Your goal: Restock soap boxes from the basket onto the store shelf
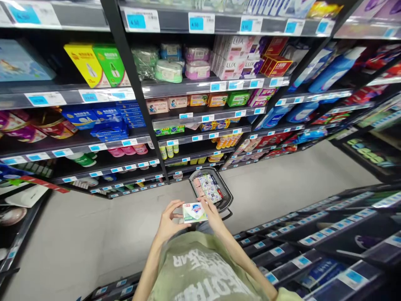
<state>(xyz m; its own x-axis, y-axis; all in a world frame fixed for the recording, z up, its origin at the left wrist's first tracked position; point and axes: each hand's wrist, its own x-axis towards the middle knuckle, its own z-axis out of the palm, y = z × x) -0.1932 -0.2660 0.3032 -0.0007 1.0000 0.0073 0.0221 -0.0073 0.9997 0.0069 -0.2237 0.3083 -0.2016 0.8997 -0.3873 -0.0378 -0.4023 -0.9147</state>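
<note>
A small white and green soap box (194, 212) with a blue and red shield logo is held level in front of my chest. My left hand (170, 222) grips its left end with curled fingers. My right hand (213, 212) pinches its right end. Just beyond the box, a black shopping basket (226, 193) stands on the floor with several similar small boxes inside.
Dark store shelves (200, 88) with blue price tags fill the far side, stocked with soap boxes, wipes, bottles and cartons. More shelving (328, 234) runs along my right and behind me. A pale floor (94, 234) forms the aisle between them.
</note>
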